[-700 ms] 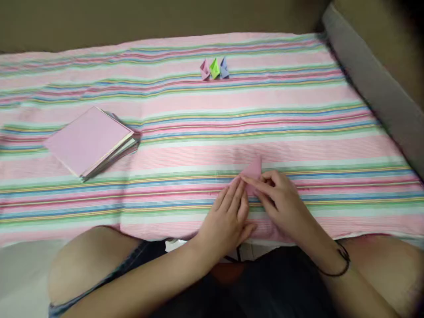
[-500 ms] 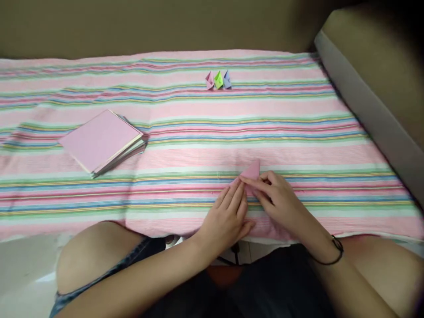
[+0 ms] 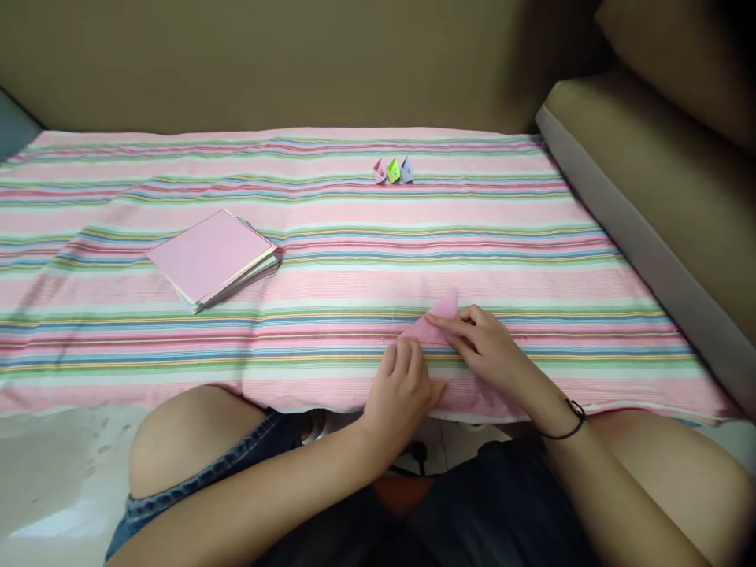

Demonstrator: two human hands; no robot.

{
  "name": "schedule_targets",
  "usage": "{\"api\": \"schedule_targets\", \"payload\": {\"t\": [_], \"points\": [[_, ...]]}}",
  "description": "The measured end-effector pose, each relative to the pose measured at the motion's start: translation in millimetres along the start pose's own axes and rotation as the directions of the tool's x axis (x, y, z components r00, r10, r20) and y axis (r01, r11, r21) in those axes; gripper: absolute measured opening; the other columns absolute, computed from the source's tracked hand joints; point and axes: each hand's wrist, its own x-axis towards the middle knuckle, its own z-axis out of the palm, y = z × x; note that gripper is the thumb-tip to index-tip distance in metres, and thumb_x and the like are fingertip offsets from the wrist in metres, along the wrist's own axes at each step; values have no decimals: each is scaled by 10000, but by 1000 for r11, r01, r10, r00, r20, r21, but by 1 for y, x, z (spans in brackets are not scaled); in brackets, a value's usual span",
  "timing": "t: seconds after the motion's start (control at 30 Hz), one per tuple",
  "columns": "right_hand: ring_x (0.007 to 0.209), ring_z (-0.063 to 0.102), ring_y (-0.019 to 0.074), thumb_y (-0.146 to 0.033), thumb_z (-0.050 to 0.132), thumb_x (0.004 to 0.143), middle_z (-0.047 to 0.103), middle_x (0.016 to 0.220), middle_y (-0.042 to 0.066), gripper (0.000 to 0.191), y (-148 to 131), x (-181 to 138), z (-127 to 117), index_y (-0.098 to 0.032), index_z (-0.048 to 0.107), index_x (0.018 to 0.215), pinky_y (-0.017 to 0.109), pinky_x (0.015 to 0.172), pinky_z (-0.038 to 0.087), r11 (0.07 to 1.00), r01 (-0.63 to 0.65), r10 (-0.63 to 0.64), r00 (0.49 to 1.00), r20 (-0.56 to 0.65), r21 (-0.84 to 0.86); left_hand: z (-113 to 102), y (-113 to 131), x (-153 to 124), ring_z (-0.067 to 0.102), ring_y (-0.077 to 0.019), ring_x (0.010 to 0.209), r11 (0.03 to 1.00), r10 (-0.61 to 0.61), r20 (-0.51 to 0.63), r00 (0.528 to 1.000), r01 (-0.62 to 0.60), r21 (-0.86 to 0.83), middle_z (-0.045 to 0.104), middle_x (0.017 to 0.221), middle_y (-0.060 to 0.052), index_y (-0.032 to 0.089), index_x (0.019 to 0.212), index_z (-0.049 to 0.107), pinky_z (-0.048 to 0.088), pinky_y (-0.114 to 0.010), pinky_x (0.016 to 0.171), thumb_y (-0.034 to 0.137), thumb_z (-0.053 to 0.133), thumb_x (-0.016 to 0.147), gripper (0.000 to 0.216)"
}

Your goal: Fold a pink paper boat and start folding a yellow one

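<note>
A folded triangle of pink paper (image 3: pixel 438 316) lies on the striped cloth near its front edge, one point turned up and away from me. My right hand (image 3: pixel 481 339) grips it from the right, index finger stretched over its face and the other fingers bent. Along the lower left edge of the triangle, the curled fingertips of my left hand (image 3: pixel 403 379) touch the paper. The left thumb points right, under the paper's lower side. Part of the paper's right side is hidden behind the right hand.
A stack of square paper (image 3: pixel 213 256), pink on top, lies to the left. Farther back stand three small folded paper pieces: pink (image 3: pixel 379 171), green (image 3: pixel 394 171) and blue (image 3: pixel 407 171). The striped cloth (image 3: pixel 331 291) reaches a brown backrest (image 3: pixel 283 63) and an armrest (image 3: pixel 650 181).
My left hand has slid down and left from the paper's middle to its lower edge, its fingers now more bent, uncovering more paper. The right hand stays on it. The camera view has shifted.
</note>
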Motion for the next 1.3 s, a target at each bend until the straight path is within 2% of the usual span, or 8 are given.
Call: {"api": "schedule_targets", "payload": {"t": [0.23, 0.4, 0.5, 0.67, 0.87, 1.0, 1.17, 1.3], "points": [[859, 503, 215, -192, 464, 903, 508, 887, 67, 396, 4, 1, 3, -295, 585, 1265, 382, 781, 435, 1000, 19, -19, 1000, -2, -15, -6, -14, -6, 558, -279, 962, 999, -19, 8, 1000, 18, 43, 634, 1040, -168, -21, 1071, 640, 442, -378, 826, 396, 553, 870, 471], [843, 494, 212, -189, 456, 902, 498, 867, 62, 396, 2, 3, 2, -313, 594, 1253, 376, 772, 428, 999, 19, -19, 1000, -5, -46, -1, -40, 6, 535, -228, 726, 995, 32, -69, 997, -38, -94, 579, 730, -60, 135, 725, 631, 398, -359, 636, 236, 535, 874, 204], [831, 491, 208, -184, 465, 897, 493, 857, 58, 400, 2, 4, 0, -321, 595, 1250, 368, 765, 427, 999, 15, -15, 1000, 13, -45, 4, -55, 19, 527, -218, 744, 978, 7, -83, 997, -24, -206, 572, 736, -47, 163, 723, 596, 394, -353, 656, 300, 535, 891, 226], [831, 496, 205, -165, 456, 892, 490, 863, 60, 416, 5, 6, -2, -320, 591, 1255, 361, 766, 427, 998, 41, -39, 999, 36, -52, 13, -57, 36, 545, -203, 880, 925, 273, -119, 955, -295, -240, 611, 908, -65, 122, 1017, 580, 435, -332, 751, 207, 514, 909, 153], [840, 507, 203, -197, 450, 906, 504, 891, 65, 382, 2, 5, -5, -290, 596, 1246, 362, 763, 435, 992, 100, -99, 995, 18, -75, 19, -57, 43, 567, -183, 721, 842, 521, -83, 849, -528, -109, 590, 751, -69, 88, 847, 588, 473, -314, 652, 65, 413, 905, 186], [884, 511, 217, -266, 517, 894, 545, 937, 84, 315, -16, 0, -5, -207, 602, 1191, 357, 778, 438, 978, 185, -190, 980, -53, -95, 21, -60, 44, 586, -193, 711, 836, 529, -101, 843, -538, -110, 601, 749, -75, 88, 847, 586, 484, -314, 615, 67, 414, 901, 181], [779, 516, 221, -205, 404, 930, 608, 799, 85, 254, -26, -4, 1, -174, 631, 822, 367, 726, 398, 925, 230, -277, 953, -120, -304, 23, -61, 47, 587, -176, 664, 842, 512, -122, 850, -525, -126, 597, 706, -47, 124, 783, 568, 462, -290, 575, 85, 404, 911, 212], [802, 533, 218, -197, 409, 928, 644, 840, 82, 233, -30, -4, -7, -183, 612, 815, 365, 732, 390, 922, 247, -320, 920, -228, -298, 7, -66, 52, 575, -154, 628, 866, 439, -157, 885, -463, -187, 604, 680, -30, 133, 785, 587, 416, -265, 557, 161, 379, 945, 263]]}}
